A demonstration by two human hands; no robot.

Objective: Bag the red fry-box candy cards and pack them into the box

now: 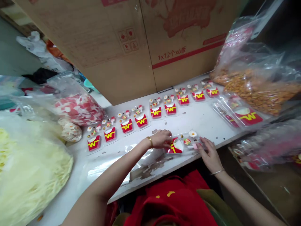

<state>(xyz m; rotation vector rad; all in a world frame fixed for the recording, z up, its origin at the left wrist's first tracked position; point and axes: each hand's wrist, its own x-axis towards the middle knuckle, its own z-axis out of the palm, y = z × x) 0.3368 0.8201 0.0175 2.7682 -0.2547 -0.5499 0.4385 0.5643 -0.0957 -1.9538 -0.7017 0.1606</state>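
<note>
On the white table a clear plastic bag [185,150] lies turned sideways. In it are a red fries box [176,145] with a yellow mark, a fried-egg piece [192,134], a round pizza-like piece [187,141] and a pink-and-white piece. My left hand [162,139] is closed over the fries-box end, its fingertips partly hidden. At the other end, my right hand [210,153] pinches the bag's edge between thumb and fingers. Flat clear plastic bags [110,169] lie beneath and beside my left forearm.
Behind stands a row of filled packs [127,125] before a large cardboard box [113,62]. At left are bags of pink-and-white pieces [75,106] and pale yellow pieces [35,172]. Stacked packs [248,117] and a bag of orange-brown pieces [254,88] sit right.
</note>
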